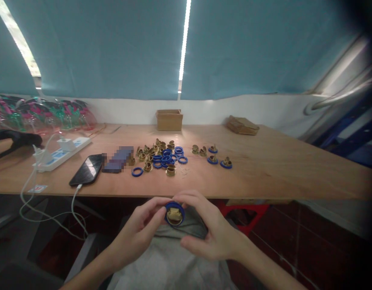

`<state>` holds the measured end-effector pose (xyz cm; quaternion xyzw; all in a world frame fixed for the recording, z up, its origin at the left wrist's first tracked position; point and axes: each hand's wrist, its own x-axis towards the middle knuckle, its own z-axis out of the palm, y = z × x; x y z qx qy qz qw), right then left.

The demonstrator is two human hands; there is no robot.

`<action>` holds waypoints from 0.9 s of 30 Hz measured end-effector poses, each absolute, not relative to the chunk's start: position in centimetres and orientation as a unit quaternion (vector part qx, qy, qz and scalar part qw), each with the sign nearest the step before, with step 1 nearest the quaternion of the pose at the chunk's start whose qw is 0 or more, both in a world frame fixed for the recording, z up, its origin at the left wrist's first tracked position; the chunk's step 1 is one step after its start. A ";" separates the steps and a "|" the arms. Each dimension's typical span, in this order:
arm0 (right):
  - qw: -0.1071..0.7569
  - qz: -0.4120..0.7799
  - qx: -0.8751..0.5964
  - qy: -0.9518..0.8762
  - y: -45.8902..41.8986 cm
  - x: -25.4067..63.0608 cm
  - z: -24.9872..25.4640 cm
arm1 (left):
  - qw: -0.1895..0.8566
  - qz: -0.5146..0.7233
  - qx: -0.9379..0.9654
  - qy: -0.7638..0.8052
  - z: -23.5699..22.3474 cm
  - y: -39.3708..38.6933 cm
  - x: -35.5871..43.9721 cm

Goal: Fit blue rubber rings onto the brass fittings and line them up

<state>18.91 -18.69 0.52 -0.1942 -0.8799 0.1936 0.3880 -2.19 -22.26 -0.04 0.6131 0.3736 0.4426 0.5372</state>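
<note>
My left hand (146, 221) pinches a round brass-coloured fitting (174, 214) with a blue ring (183, 210) around it, held over my lap below the table's front edge. My right hand (208, 225) has its fingertips at the top of the ring, while its thumb is spread away below. On the table, several similar brass-coloured fittings with tilted round lids (148, 166) lie in a loose pile mixed with loose blue rings (166, 158). To the right, three fittings with blue rings around their bases (226, 163) stand apart, near two without rings (199, 150).
A small cardboard box (169, 121) and a folded brown paper packet (242, 125) sit at the back of the wooden table (282, 165). On the left are a charging phone (87, 170), a power strip (65, 154), cables and plastic-wrapped items (43, 114). A red stool (244, 215) is underneath.
</note>
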 end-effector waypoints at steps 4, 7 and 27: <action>0.405 0.249 -0.261 -0.840 -18.9 18.8 0.8 | 0.503 0.442 0.626 0.399 0.1 -22.3 -2.2; 0.371 0.294 -0.307 -0.825 -19.0 18.5 1.0 | 0.493 0.435 0.633 0.409 0.2 -22.3 -2.1; 0.304 0.289 -0.303 -0.856 -18.8 18.7 0.8 | 0.443 0.377 0.684 0.440 0.0 -22.6 -2.4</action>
